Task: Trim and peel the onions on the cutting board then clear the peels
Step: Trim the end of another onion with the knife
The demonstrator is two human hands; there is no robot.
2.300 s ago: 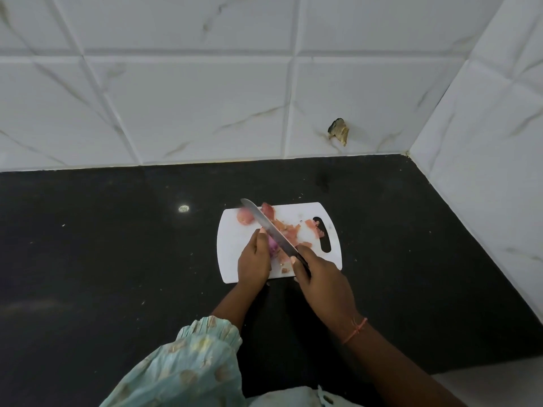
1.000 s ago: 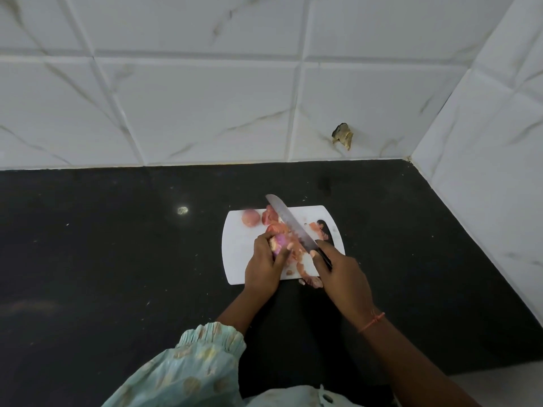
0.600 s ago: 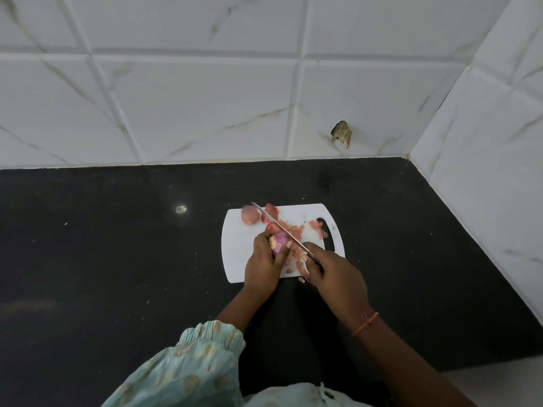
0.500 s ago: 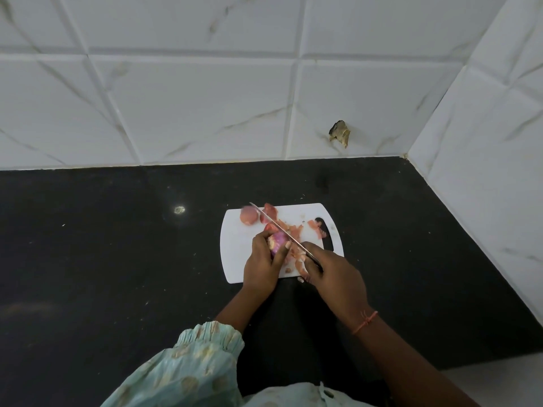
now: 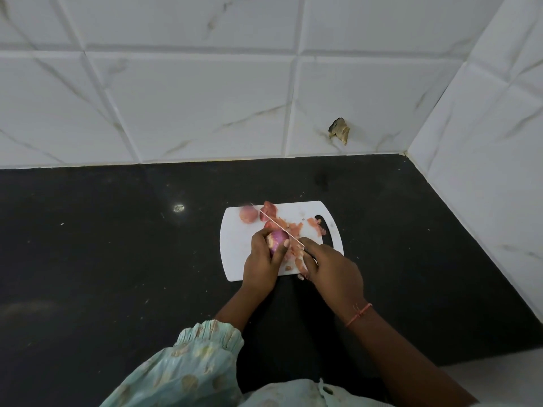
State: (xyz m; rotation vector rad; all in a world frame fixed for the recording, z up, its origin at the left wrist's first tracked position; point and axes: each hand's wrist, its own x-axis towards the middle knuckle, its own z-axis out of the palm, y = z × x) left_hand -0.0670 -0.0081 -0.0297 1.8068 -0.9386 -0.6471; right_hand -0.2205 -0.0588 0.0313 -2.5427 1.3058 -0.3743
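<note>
Onion (image 5: 276, 238), purple, sits mid cutting board (image 5: 235, 254), gripped by our left hand (image 5: 262, 259); right hand (image 5: 332, 264) holds the knife (image 5: 279, 227), blade edge-up across it. One more onion (image 5: 247, 215) at the board's far-left corner, peels (image 5: 293, 230) scattered right. Black counter (image 5: 117, 245) open left; wall (image 5: 484, 142) closes the right.

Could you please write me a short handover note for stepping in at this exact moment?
Left hand grips the purple onion on the white cutting board. Right hand holds the knife, blade edge-on beside that onion. Another onion, apparently peeled, sits at the board's far left corner. Peels are scattered over the board's middle and right. Left: finish the held onion, then clear the peels.
</note>
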